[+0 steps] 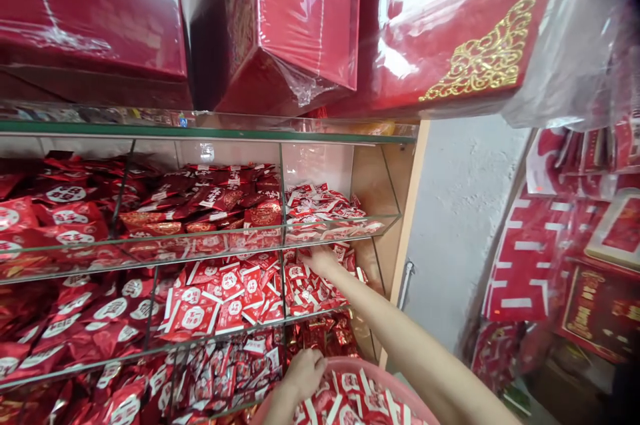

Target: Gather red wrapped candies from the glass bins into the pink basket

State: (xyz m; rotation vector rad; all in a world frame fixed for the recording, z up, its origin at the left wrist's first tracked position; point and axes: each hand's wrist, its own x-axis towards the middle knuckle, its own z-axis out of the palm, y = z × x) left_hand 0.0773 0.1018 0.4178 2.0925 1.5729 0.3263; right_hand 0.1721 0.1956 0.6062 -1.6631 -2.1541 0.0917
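Right hand (320,259) is reaching deep into the glass shelf unit (210,131), into the rightmost compartment of the second tier, and it lands on the heap of small red-and-white sachets (313,291) lying there. Fingers are tucked down among the packets, so whether they pinch one or just press on the pile cannot be told from here. The forearm stretches in over the front glass edge of that tier.

Left hand (303,371) sits lower, below that same tier, curled over the near rim of a pink basin (385,378), knuckles up, fingers closed around the edge. Inside the basin lie more red-and-white sachets (350,401) of the same kind, loosely heaped.

One compartment to the left of the right hand, another batch of sachets with round white emblems (210,298) is piled up. Further left on that tier lie larger glossy red foil packets (100,318). On the tier above, dark red and gold packets (215,201) fill the middle section.

On top of the shelf unit stand big red gift boxes wrapped in clear film (300,18), one with a gold ornament on its corner (485,55). Right of the unit, past a white wall (460,211), hang red paper decorations (530,258).
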